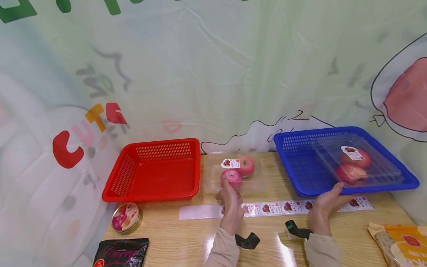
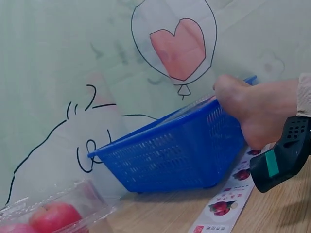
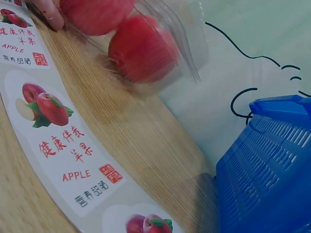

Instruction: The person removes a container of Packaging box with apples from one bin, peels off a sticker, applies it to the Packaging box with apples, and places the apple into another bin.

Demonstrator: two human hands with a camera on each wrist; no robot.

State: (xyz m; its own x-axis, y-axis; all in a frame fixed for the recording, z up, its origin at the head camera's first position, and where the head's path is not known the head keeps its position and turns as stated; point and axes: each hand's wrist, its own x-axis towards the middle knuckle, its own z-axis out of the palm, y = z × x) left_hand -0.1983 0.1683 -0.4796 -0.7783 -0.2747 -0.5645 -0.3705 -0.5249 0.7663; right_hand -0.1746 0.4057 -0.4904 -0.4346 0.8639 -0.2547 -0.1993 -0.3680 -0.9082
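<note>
A clear plastic box (image 1: 213,178) with two red apples and an apple sticker on its lid sits on the wooden table. My left hand (image 1: 231,204) holds its front edge, thumb up against the front side; the fingers are partly hidden. On the right, my right hand (image 1: 323,204) grips the front rim of a blue basket (image 1: 297,163), thumb over the rim and fingers below it. A second clear box (image 1: 383,167), also stickered and holding two apples, lies inside that basket, tilted against its rim. The left wrist view shows the right thumb on the rim.
A strip of apple stickers (image 1: 271,208) runs across the table, passing beneath both hands. A red basket (image 1: 160,178) stands at the left. Around the front lie a round tin (image 1: 126,217), a black curry packet (image 1: 121,252) and a yellow bag (image 1: 405,244). A printed curtain hangs behind.
</note>
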